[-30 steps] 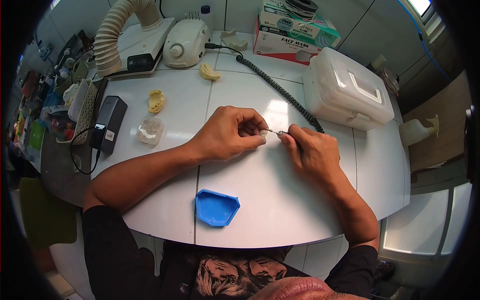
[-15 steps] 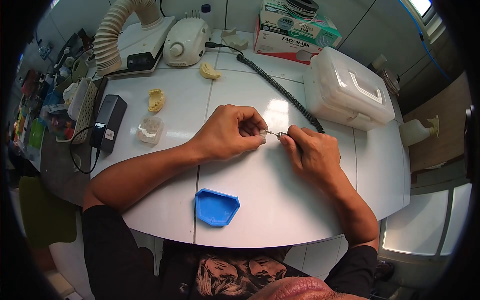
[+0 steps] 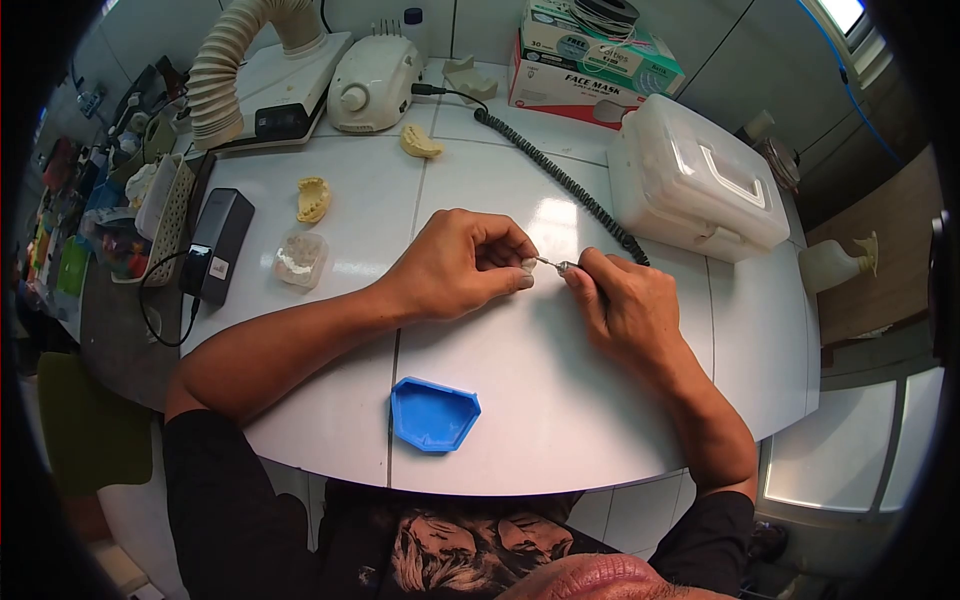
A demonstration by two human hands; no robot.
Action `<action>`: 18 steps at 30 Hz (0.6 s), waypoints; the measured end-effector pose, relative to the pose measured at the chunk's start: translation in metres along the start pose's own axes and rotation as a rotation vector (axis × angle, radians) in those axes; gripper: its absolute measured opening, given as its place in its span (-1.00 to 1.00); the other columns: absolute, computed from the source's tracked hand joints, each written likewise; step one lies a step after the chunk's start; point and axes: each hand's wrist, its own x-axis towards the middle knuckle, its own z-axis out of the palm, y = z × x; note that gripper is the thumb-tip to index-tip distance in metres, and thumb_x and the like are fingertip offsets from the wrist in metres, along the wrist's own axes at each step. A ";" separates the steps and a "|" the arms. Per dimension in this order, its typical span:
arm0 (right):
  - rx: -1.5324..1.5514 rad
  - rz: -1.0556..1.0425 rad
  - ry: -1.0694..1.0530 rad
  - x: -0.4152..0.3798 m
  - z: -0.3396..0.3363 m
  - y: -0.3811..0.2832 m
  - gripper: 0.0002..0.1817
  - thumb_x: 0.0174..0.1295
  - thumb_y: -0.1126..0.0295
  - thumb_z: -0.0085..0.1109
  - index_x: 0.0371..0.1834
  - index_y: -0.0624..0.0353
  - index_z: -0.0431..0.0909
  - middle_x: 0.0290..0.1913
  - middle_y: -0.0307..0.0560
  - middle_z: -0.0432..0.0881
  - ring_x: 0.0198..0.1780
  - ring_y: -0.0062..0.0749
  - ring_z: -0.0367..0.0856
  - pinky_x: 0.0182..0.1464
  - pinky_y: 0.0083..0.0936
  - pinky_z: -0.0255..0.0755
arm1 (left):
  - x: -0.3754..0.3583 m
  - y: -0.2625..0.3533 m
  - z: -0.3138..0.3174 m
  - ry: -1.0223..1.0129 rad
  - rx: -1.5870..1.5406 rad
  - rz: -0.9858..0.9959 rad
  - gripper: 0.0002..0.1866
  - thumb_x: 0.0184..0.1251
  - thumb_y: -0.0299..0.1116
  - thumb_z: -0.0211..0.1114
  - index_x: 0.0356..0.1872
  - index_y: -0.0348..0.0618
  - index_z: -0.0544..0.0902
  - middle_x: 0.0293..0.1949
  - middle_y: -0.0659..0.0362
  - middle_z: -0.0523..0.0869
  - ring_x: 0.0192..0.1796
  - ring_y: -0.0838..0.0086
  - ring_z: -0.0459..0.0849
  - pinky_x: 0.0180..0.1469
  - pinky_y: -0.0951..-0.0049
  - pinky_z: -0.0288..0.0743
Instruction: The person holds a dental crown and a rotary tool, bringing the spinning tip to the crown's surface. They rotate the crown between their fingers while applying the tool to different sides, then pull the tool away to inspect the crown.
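Between the thumb and fingers of my left hand (image 3: 460, 262) is a small whitish piece (image 3: 528, 265), mostly covered by the fingertips, so its exact kind cannot be made out. My right hand (image 3: 635, 300) is closed around a rotary handpiece (image 3: 567, 267) like a pen. Its thin metal bur points left and reaches the small piece; whether they touch is too fine to tell. A black coiled cord (image 3: 560, 170) runs from behind my right hand to the white micromotor control unit (image 3: 372, 88). Nearer my body lies a blue mould tray (image 3: 436, 416).
Two yellowish dental casts (image 3: 313, 201) and a small clear container (image 3: 300, 260) lie left of my hands. A dust extractor (image 3: 285, 95) with a ribbed hose stands behind. A translucent toolbox (image 3: 700, 180) and face mask boxes (image 3: 570, 85) occupy the back right.
My right hand and the handpiece have shifted very slightly, and the bur's angle against the small piece differs a little. The left hand stays nearly still.
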 end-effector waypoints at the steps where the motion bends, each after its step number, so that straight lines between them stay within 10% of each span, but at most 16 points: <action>1: 0.000 -0.001 -0.006 0.000 -0.001 -0.001 -0.68 0.63 0.07 0.24 -0.25 0.02 0.63 -0.52 -0.11 0.67 -0.55 -0.02 0.66 -0.49 -0.11 0.46 | 0.000 0.000 0.000 -0.006 -0.008 0.001 -0.74 0.47 -0.48 0.55 0.08 -0.37 0.78 -0.11 0.10 0.90 -0.05 0.53 0.87 0.11 0.49 0.75; 18: -0.011 -0.019 -0.008 0.000 -0.001 -0.001 -0.69 0.63 0.08 0.25 -0.25 0.01 0.64 -0.54 -0.12 0.65 -0.57 -0.03 0.65 -0.51 -0.12 0.45 | 0.000 -0.002 -0.001 -0.024 -0.047 -0.017 -0.75 0.49 -0.47 0.56 0.07 -0.35 0.77 -0.13 0.12 0.90 -0.05 0.53 0.88 0.06 0.51 0.74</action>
